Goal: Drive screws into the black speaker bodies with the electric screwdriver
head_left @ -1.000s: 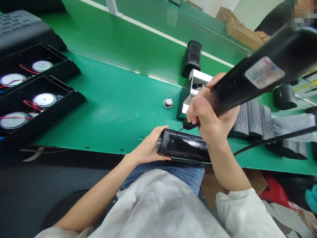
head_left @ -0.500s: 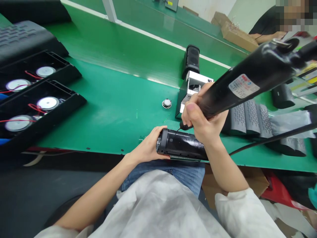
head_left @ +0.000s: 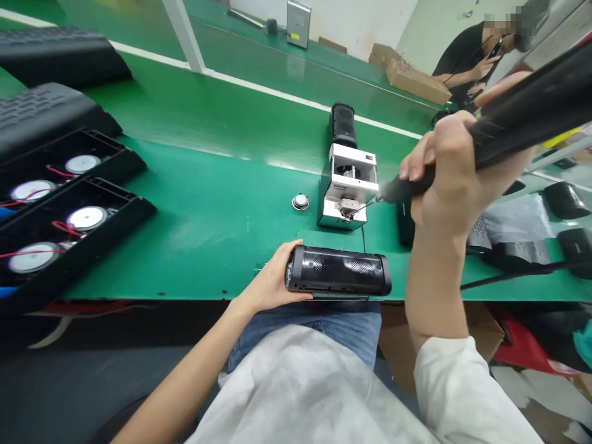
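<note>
Head view, left hand (head_left: pixel 272 279): fingers spread to the width of the black speaker (head_left: pixel 342 270), gripping its left end.
Speaker: lies along the near edge of the table (head_left: pixel 198 240); likely stiff and fairly light, the glossy face slippery and easily scratched; best held by its matte ends.
Right hand (head_left: pixel 456 176): fingers curled closed round the electric screwdriver (head_left: pixel 531 114), its bit (head_left: pixel 374 200) at the screw feeder (head_left: pixel 354 155); probably weighty, best held by the barrel.

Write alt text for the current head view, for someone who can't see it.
Left hand grips a black speaker at the near edge of a green bench, while the right hand holds a screwdriver, its bit at the front of a silver box. Left of the box lies a small round part; farther left, open casings with red wires.
</note>
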